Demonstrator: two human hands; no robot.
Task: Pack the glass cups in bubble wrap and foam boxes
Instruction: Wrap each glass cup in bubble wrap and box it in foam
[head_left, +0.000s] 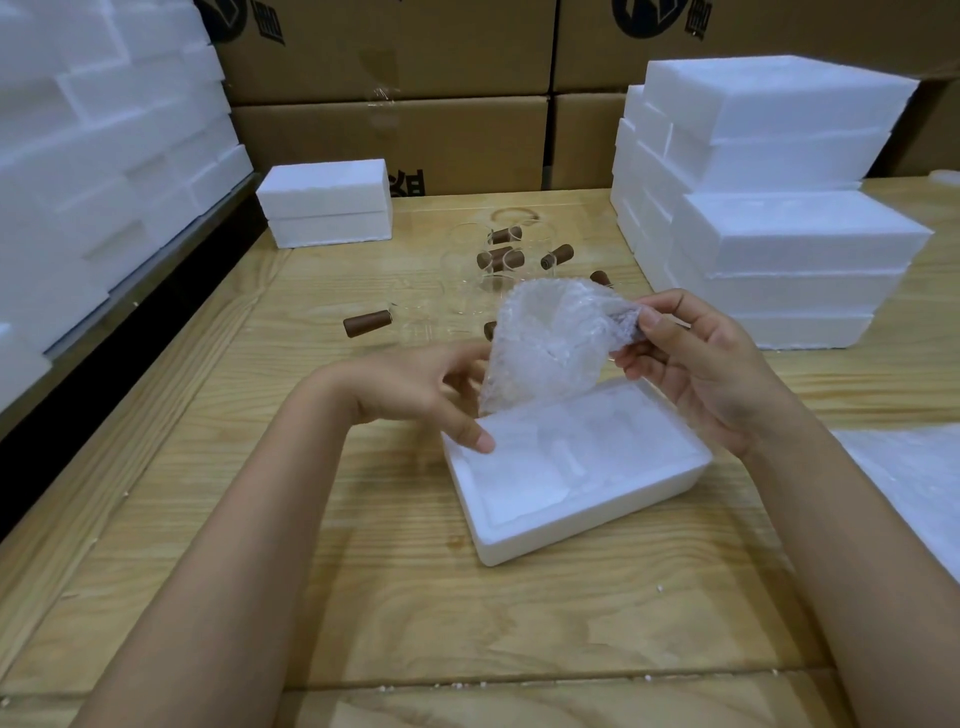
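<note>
The right hand (696, 364) is raised over the table (249, 467). Its thumb and forefingers pinch the upper right corner of a bundle of bubble wrap (550, 343). The bundle hangs from that grip, and its lower edge reaches the far rim of an open foam box (571, 525). Whether a cup is inside the wrap cannot be told.

The left hand (415, 384) is spread and relaxed. Its fingers reach to the left edge of the bundle and its thumb tip lies on the near left corner of the foam box. No firm grip on either thing is visible.

The open foam box lies flat on the table in front of the person, turned at an angle, with moulded hollows showing inside.

Several glass cups (498, 260) with brown handles are grouped on the table beyond the bundle. One brown handle lies apart to the left.

A closed foam box (324, 202) stands at the far left of the table. Stacks of foam boxes (789, 234) stand at the right, and more foam blocks (104, 156) are piled along the left side. Cardboard cartons (389, 57) line the back. A sheet of bubble wrap (914, 483) lies flat at the right edge.
</note>
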